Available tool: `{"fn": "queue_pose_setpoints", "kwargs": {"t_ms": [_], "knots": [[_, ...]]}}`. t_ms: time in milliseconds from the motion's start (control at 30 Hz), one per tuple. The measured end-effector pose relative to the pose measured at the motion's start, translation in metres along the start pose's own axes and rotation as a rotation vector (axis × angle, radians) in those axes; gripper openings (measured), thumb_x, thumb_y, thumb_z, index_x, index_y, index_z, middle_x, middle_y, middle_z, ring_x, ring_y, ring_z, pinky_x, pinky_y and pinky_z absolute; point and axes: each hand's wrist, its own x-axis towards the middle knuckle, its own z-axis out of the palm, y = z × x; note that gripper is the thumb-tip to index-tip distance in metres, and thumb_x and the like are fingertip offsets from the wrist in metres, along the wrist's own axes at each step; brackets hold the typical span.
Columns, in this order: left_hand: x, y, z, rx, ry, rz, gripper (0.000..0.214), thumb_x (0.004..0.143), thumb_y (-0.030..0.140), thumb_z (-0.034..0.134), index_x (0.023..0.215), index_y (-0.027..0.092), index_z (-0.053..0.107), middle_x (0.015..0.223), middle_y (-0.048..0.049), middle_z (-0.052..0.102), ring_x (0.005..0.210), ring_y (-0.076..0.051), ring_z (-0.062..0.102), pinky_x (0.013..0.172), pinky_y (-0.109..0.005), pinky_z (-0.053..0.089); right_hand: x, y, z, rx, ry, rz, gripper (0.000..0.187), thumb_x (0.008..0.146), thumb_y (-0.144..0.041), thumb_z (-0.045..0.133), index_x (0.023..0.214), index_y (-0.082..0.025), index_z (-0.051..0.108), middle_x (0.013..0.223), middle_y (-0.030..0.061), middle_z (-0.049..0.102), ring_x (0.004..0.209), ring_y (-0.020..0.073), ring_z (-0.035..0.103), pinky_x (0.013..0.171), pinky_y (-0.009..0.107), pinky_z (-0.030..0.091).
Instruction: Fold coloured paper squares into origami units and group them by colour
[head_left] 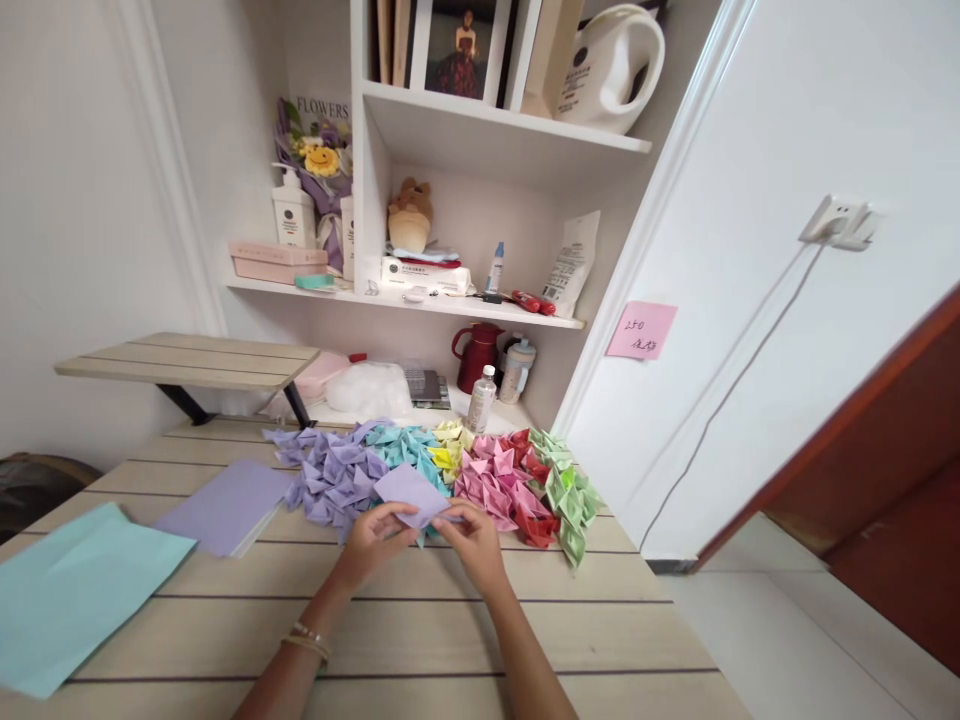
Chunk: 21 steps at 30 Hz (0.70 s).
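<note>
A small square of purple paper (pixel 409 488) is held up above the table between both hands. My left hand (pixel 373 540) pinches its lower left edge, and my right hand (pixel 471 535) grips the lower right corner. Just behind the paper lies a heap of folded paper pieces: purple ones (pixel 337 480) at the left, blue ones (pixel 401 443) beside them, a few yellow ones (pixel 448 450), then pink ones (pixel 495 480), red ones (pixel 535 528) and green ones (pixel 570 500) at the right. Part of the blue group is hidden by the held paper.
Purple sheets (pixel 225 505) and a large turquoise sheet (pixel 82 595) lie on the slatted table (pixel 420 640) at the left. A small raised stand (pixel 187 360) is behind them. A clear bottle (pixel 481 400) and a red jug (pixel 477 357) stand behind the heap, under shelves (pixel 420 305).
</note>
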Motion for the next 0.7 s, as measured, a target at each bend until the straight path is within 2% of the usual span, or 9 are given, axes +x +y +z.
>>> {"fn": "queue_pose_setpoints", "kwargs": {"t_ms": [133, 233, 300, 367, 467, 567, 633, 700], "knots": [[0.002, -0.003, 0.000, 0.055, 0.076, 0.025, 0.021, 0.056, 0.026, 0.073, 0.073, 0.016, 0.069, 0.068, -0.0044, 0.071, 0.067, -0.020, 0.064, 0.064, -0.028, 0.050, 0.001, 0.008, 0.001, 0.102, 0.030, 0.070, 0.020, 0.063, -0.034, 0.070, 0.067, -0.015, 0.064, 0.075, 0.0057, 0.066, 0.067, 0.0177, 0.060, 0.054, 0.025, 0.047], [0.004, -0.002, -0.003, 0.124, 0.149, 0.081, 0.015, 0.056, 0.029, 0.072, 0.061, 0.017, 0.068, 0.064, -0.0038, 0.070, 0.065, -0.021, 0.063, 0.063, -0.028, 0.050, 0.001, 0.009, 0.000, 0.115, 0.031, 0.095, 0.023, 0.060, -0.036, 0.072, 0.063, -0.015, 0.062, 0.069, 0.0041, 0.065, 0.063, 0.0165, 0.059, 0.052, 0.024, 0.046], [0.004, -0.001, -0.003, 0.112, 0.161, 0.090, 0.015, 0.056, 0.030, 0.072, 0.061, 0.017, 0.065, 0.063, -0.0031, 0.069, 0.065, -0.021, 0.063, 0.063, -0.029, 0.050, 0.001, 0.008, -0.001, 0.123, 0.054, 0.109, 0.024, 0.061, -0.037, 0.071, 0.062, -0.016, 0.061, 0.065, 0.0030, 0.064, 0.060, 0.0160, 0.058, 0.052, 0.024, 0.046], [0.004, -0.001, -0.001, 0.028, 0.144, 0.073, 0.021, 0.058, 0.028, 0.071, 0.073, 0.018, 0.062, 0.063, -0.0015, 0.068, 0.065, -0.020, 0.064, 0.065, -0.030, 0.050, 0.001, 0.009, 0.000, 0.164, 0.074, 0.132, 0.025, 0.062, -0.038, 0.070, 0.070, -0.016, 0.061, 0.063, 0.0019, 0.063, 0.060, 0.0163, 0.059, 0.053, 0.025, 0.047], [0.004, -0.002, 0.004, -0.123, 0.132, 0.071, 0.048, 0.060, 0.024, 0.071, 0.101, 0.020, 0.048, 0.067, 0.0003, 0.068, 0.064, -0.018, 0.065, 0.068, -0.032, 0.051, 0.001, 0.012, 0.002, 0.242, 0.064, 0.168, 0.035, 0.062, -0.039, 0.070, 0.088, -0.017, 0.060, 0.063, 0.0006, 0.062, 0.061, 0.0171, 0.061, 0.058, 0.027, 0.049], [0.004, -0.002, 0.007, -0.186, 0.139, 0.072, 0.073, 0.060, 0.024, 0.072, 0.120, 0.021, 0.033, 0.071, 0.0001, 0.068, 0.065, -0.017, 0.066, 0.069, -0.032, 0.050, 0.001, 0.016, 0.003, 0.261, -0.008, 0.187, 0.032, 0.064, -0.039, 0.068, 0.085, -0.015, 0.062, 0.067, 0.0025, 0.064, 0.063, 0.0168, 0.060, 0.061, 0.028, 0.048], [0.003, -0.001, 0.007, -0.179, 0.133, 0.037, 0.076, 0.059, 0.028, 0.073, 0.124, 0.019, 0.033, 0.070, 0.0001, 0.067, 0.065, -0.017, 0.066, 0.068, -0.031, 0.050, 0.001, 0.017, 0.003, 0.241, -0.038, 0.177, 0.028, 0.066, -0.041, 0.066, 0.078, -0.015, 0.062, 0.069, 0.0035, 0.064, 0.063, 0.0162, 0.059, 0.060, 0.027, 0.048], [0.003, 0.000, 0.007, -0.129, 0.105, -0.002, 0.063, 0.060, 0.033, 0.071, 0.116, 0.015, 0.047, 0.065, -0.0006, 0.066, 0.061, -0.017, 0.065, 0.063, -0.029, 0.050, 0.002, 0.018, 0.003, 0.196, -0.035, 0.150, 0.028, 0.067, -0.042, 0.065, 0.074, -0.015, 0.062, 0.067, 0.0029, 0.064, 0.060, 0.0151, 0.057, 0.057, 0.026, 0.046]]}}
